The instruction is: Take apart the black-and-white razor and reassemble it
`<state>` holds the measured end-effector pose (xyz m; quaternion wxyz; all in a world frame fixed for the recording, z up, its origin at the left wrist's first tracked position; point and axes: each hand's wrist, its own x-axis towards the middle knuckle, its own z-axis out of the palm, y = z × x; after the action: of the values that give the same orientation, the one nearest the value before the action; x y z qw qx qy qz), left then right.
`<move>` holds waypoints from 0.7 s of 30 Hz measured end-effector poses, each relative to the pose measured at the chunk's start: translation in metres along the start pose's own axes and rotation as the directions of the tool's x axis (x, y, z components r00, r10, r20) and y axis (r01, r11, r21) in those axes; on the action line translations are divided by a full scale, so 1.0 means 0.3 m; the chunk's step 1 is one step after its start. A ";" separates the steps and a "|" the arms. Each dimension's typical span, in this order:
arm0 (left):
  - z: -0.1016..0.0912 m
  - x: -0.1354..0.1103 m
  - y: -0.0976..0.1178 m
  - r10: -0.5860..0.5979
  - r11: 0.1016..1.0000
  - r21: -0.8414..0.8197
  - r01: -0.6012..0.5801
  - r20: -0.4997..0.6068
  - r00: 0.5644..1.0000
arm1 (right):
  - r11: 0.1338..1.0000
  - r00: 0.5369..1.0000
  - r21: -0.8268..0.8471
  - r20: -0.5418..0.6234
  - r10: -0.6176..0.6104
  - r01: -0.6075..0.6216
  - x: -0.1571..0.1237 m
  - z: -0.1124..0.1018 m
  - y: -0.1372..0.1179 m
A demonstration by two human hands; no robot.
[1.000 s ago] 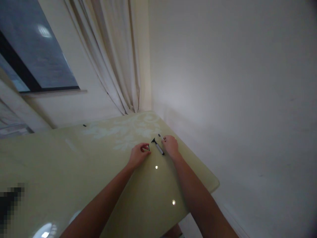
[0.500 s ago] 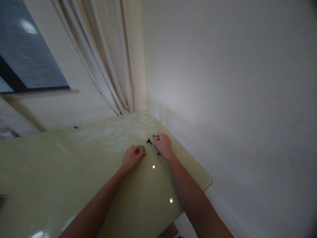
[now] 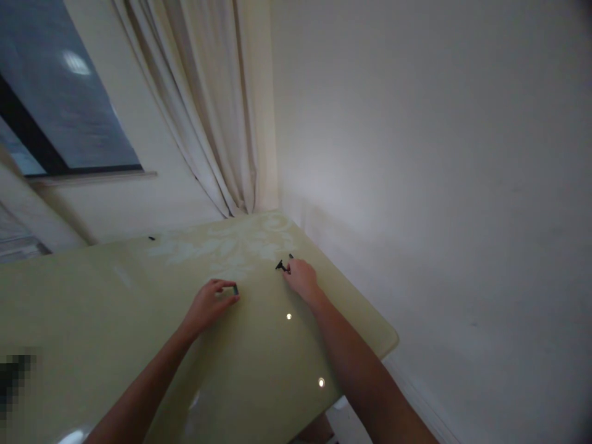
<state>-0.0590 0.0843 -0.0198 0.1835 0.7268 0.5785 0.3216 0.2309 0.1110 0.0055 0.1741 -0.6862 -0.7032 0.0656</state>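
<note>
My left hand (image 3: 210,308) is pinching a small dark razor cartridge (image 3: 235,289) between thumb and forefinger, just over the table. Farther right, my right hand (image 3: 301,279) is closed around the handle of a razor. The razor's black T-shaped head (image 3: 280,265) sticks out to the left of the fingers, while the handle is hidden under the hand. A small dark piece (image 3: 291,256) shows just beyond the right fingertips; whether they touch it I cannot tell.
The glossy pale green table (image 3: 259,370) ends at a rounded right corner near the wall (image 3: 439,185). Another small dark piece (image 3: 152,238) lies by its far edge. A curtain (image 3: 213,111) hangs behind, beside a window (image 3: 92,105). A blurred dark patch (image 3: 13,382) is at lower left.
My left hand has taken the cartridge leftward, away from the razor. My right hand has moved slightly left and now covers the razor's handle, which was lying exposed on the table.
</note>
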 end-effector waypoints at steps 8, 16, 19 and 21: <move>-0.121 -0.135 -0.128 -0.049 0.991 0.119 0.056 -0.060 0.997 | 0.961 0.990 0.254 0.050 -0.129 0.113 -0.039 0.048 -0.186; -0.103 -0.134 -0.126 -0.028 0.994 0.105 0.032 -0.045 0.999 | 0.960 0.978 0.208 0.044 -0.202 0.189 -0.040 0.151 -0.442; -0.101 -0.136 -0.143 -0.013 0.997 0.079 0.015 -0.025 1.000 | 0.960 0.975 0.201 0.071 -0.212 0.194 -0.041 0.189 -0.476; -0.098 -0.135 -0.149 -0.008 0.998 0.064 0.010 -0.024 1.000 | 0.961 0.976 0.198 0.058 -0.208 0.193 -0.040 0.190 -0.461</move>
<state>-0.1163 0.0542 -0.0374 0.1546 0.7258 0.5939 0.3108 0.0814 0.1005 -0.0037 0.2170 -0.5886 -0.7658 0.1416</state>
